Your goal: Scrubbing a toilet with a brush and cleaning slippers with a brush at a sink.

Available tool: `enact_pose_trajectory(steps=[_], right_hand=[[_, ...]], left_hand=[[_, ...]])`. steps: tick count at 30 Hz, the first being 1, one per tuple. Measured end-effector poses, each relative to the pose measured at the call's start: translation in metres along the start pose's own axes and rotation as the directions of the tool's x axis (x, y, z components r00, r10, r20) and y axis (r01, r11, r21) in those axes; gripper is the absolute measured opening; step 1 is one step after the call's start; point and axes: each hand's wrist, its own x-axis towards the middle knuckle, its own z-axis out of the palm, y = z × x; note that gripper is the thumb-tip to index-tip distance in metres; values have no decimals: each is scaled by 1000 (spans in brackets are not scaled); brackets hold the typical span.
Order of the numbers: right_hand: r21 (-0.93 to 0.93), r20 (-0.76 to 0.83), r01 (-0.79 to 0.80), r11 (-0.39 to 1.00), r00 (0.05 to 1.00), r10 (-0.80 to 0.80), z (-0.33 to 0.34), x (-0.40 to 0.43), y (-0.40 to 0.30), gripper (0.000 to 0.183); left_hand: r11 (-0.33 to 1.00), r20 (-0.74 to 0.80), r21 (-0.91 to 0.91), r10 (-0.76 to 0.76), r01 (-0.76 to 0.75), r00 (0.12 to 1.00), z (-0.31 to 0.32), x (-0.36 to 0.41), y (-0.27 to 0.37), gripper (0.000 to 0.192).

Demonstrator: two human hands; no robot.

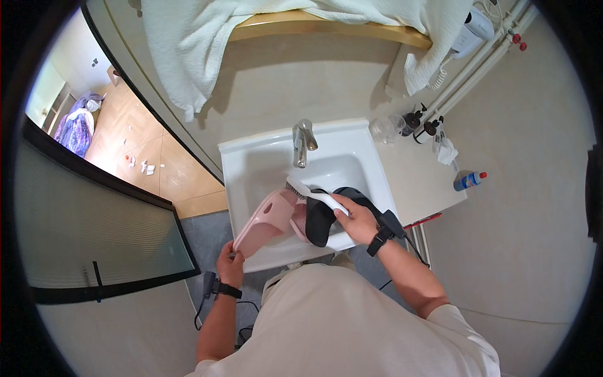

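Observation:
My left hand (231, 262) grips the heel end of a pink slide slipper (267, 217), tilted over the left side of the white washbasin (245, 165). In my right hand (356, 219) is the handle of a white scrub brush (325, 195). Its bristles meet the toe end of the pink slipper. Beside it, a second pink slipper (299, 217) is partly covered by a black slipper (318, 225). Another black slipper (351, 192) lies in the bowl, partly behind my right hand. A chrome faucet (301, 141) stands at the back of the basin.
Right of the basin, a counter (414, 188) bears pump bottles (426, 131), a clear plastic container (387, 129) and a blue bottle with a red cap (468, 181). A white towel (188, 61) hangs over a wooden shelf (330, 26). A framed glass door (103, 226) stands at left.

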Motion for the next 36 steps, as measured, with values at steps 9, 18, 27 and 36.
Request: enact_pose_trajectory(steps=[9, 18, 27, 36], right_hand=[[58, -99, 61, 996, 994, -55, 14, 1, 12, 42], [-208, -107, 326, 922, 930, -353, 9, -14, -13, 46], [-402, 122, 447, 799, 891, -437, -6, -14, -29, 43], [-191, -33, 454, 870, 883, -468, -2, 5, -17, 46]], left_hand=[[929, 76, -335, -141, 158, 987, 0, -4, 12, 21], [835, 222, -409, -300, 368, 928, 5, -8, 8, 10], [810, 279, -411, -325, 418, 904, 9, -3, 14, 13], [787, 328, -437, -312, 436, 892, 10, 4, 11, 17]])
